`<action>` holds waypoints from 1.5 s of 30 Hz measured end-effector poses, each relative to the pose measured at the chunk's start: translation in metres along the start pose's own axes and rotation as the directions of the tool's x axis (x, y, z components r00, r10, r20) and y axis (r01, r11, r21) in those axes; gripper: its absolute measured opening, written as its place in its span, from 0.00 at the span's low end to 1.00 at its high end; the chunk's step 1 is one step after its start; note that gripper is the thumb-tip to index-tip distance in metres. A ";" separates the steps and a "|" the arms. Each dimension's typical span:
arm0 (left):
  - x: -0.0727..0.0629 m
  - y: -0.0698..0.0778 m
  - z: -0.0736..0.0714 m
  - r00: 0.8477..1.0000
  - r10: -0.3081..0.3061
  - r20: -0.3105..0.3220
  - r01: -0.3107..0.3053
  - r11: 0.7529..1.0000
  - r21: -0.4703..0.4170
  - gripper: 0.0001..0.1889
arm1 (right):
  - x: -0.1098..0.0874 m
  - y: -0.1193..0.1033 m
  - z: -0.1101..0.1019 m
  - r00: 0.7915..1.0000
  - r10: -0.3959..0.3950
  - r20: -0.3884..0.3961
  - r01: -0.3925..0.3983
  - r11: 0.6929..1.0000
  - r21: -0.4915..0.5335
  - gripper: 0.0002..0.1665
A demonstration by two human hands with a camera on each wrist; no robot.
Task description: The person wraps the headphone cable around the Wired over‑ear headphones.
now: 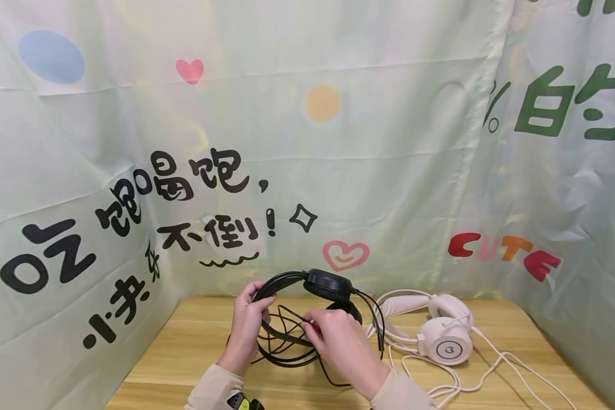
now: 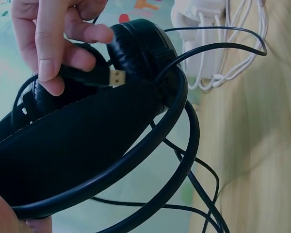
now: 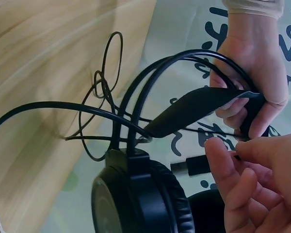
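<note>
We take the white gaming headset [image 1: 446, 343], lying on the wooden table [image 1: 159, 364], as our landmark. To its left, held up above the table, we find the black headset [image 1: 329, 283]. On the side farther from the white headset, the left hand [image 1: 246, 326] has its thumb and fingers wrapped round the headband [image 2: 72, 150]. Nearer the white headset, the right hand [image 1: 342, 343] has its fingers bent, pinching the black USB plug [image 3: 196, 165], whose bare metal end points towards the black ear cushions. We see black cables [image 2: 223, 45] curving out from an ear cup on the side facing the white headset, and more thin black loops farther left of it. The white cable [image 1: 460, 389] trails in front and to the right of the white headset, and behind that headset hangs a printed cloth backdrop [image 1: 389, 171].
</note>
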State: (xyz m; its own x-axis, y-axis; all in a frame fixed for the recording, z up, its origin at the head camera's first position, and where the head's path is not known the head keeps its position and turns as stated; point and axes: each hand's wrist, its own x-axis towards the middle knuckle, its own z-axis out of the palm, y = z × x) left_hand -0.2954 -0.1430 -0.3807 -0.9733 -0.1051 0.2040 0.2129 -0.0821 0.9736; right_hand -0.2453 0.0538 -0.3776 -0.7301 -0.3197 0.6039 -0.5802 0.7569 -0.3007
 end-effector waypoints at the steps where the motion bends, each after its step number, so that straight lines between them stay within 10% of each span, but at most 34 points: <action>1: 0.000 0.000 0.000 1.000 0.002 0.000 -0.002 1.000 -0.002 0.09 | 0.001 0.000 0.000 1.000 0.000 0.000 0.000 1.000 0.005 0.06; 30: 0.002 0.004 -0.002 1.000 -0.017 -0.019 0.017 1.000 -0.017 0.09 | 0.012 0.002 0.009 0.980 0.005 0.197 -0.019 0.998 0.066 0.08; 45: 0.008 0.017 -0.012 0.997 0.003 -0.083 -0.010 0.997 -0.078 0.06 | -0.038 0.015 0.002 0.990 0.046 0.133 -0.071 0.980 0.188 0.08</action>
State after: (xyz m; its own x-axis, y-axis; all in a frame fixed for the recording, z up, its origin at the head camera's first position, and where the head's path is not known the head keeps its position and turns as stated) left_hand -0.2988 -0.1575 -0.3634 -0.9622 -0.1870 0.1981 0.2284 -0.1579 0.9607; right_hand -0.2273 0.0760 -0.4064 -0.7975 -0.3579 0.4857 -0.5847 0.6568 -0.4762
